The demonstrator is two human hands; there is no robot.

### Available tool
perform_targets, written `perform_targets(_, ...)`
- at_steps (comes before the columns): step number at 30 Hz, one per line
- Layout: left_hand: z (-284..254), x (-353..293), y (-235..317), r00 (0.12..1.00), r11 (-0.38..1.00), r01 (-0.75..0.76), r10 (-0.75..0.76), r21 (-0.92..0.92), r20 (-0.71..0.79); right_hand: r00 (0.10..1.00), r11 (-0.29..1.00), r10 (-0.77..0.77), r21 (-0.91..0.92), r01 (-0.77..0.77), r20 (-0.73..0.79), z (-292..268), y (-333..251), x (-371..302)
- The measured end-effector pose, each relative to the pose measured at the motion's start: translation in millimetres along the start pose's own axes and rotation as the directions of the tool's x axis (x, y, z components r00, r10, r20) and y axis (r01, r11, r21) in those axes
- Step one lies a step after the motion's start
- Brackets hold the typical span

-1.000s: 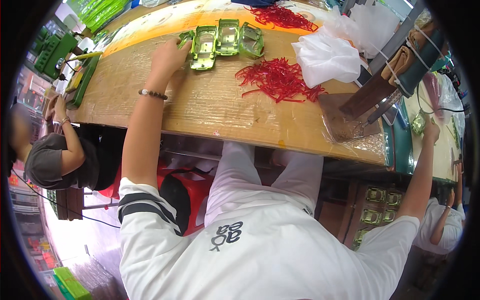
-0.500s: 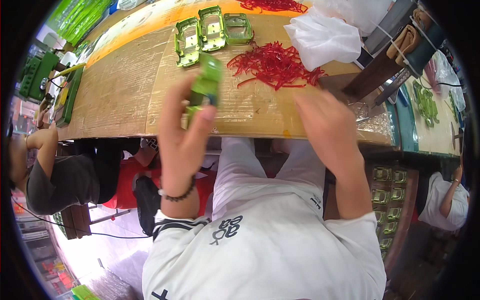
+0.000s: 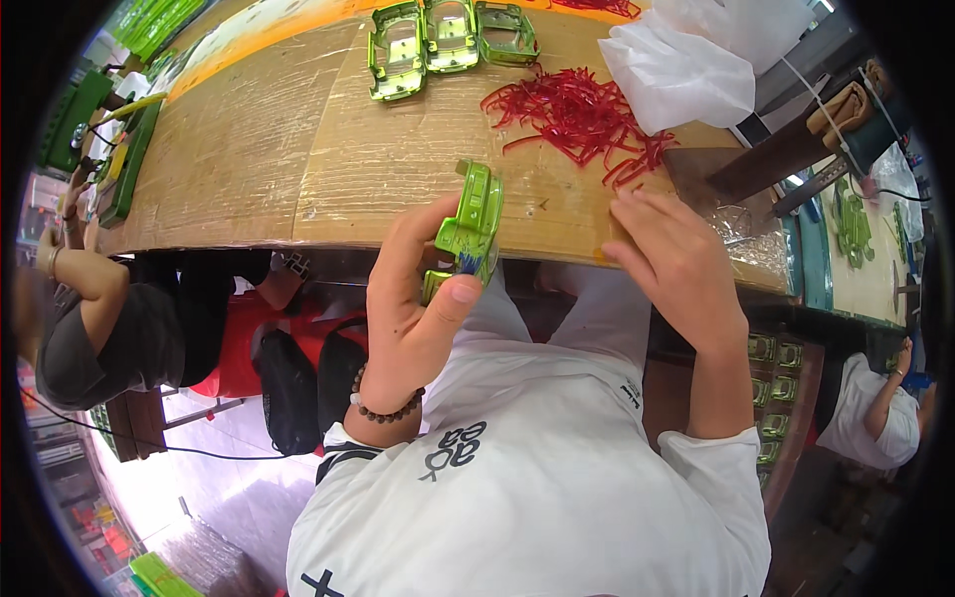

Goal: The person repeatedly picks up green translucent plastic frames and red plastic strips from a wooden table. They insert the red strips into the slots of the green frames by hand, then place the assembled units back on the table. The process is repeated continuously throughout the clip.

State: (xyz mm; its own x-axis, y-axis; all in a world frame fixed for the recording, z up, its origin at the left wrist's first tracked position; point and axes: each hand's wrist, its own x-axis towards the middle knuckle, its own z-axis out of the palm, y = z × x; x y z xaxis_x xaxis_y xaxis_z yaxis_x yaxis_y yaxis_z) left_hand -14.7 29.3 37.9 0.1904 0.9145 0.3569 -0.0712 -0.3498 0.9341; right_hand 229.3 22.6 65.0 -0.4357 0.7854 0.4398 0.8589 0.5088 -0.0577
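My left hand (image 3: 413,289) is closed around a shiny green plastic toy car body shell (image 3: 472,214), tipped on end above the table's front edge. A blue patch shows on the shell next to my thumb. Over the front edge, further right, my right hand (image 3: 671,254) has its fingers stretched out and its thumb apart, with nothing visible in it. The nearest thing to it is a heap of thin red plastic strips (image 3: 582,114). Several more green body shells with open middles (image 3: 398,50) lie side by side at the far side of the table.
A brown, film-covered tabletop (image 3: 249,169) spans the front. White plastic bags (image 3: 676,75) and a dark post (image 3: 766,154) stand at the right. A green machine (image 3: 75,119) is far left. People sit at both sides. Low at right, a tray (image 3: 771,398) holds several green shells.
My left hand has brought the green shell down and to the right, closer to me. My right hand has shifted slightly, its fingers spreading. The view has tilted a little.
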Motion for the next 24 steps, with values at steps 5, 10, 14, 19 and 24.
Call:
perform_targets(5, 7.0, -9.8, -4.4, 0.997, 1.0, 0.018, -0.017, -0.015, 0.07, 0.984, 0.988, -0.136, 0.058, 0.144, -0.116, 4.7, 4.9, -23.8)
perform_targets(10, 15.3, -5.8, -9.4, 0.978, 0.993, -0.087, 0.071, 0.075, 0.196, 0.957, 0.966, -0.038, 0.236, 0.11, -0.289, 11.5, 8.3, -33.9)
perform_targets(14, 25.8, -5.1, -13.2, 0.961, 0.989, -0.121, 0.094, 0.089, 0.26, 0.802, 0.399, 0.538, 0.916, 0.027, -0.259, -4.8, -30.2, -22.5)
perform_targets(19, 35.6, -7.1, -10.8, 0.947, 0.995, -0.094, 0.077, 0.04, 0.311, 0.762, -0.165, 0.64, 0.986, 0.015, 0.095, -4.2, -49.8, -6.4)
perform_targets(24, 38.7, -6.5, -8.8, 0.948, 0.994, -0.105, 0.086, 0.043, 0.307, 0.762, -0.269, 0.627, 0.963, 0.018, 0.161, -2.6, -47.5, -11.5)
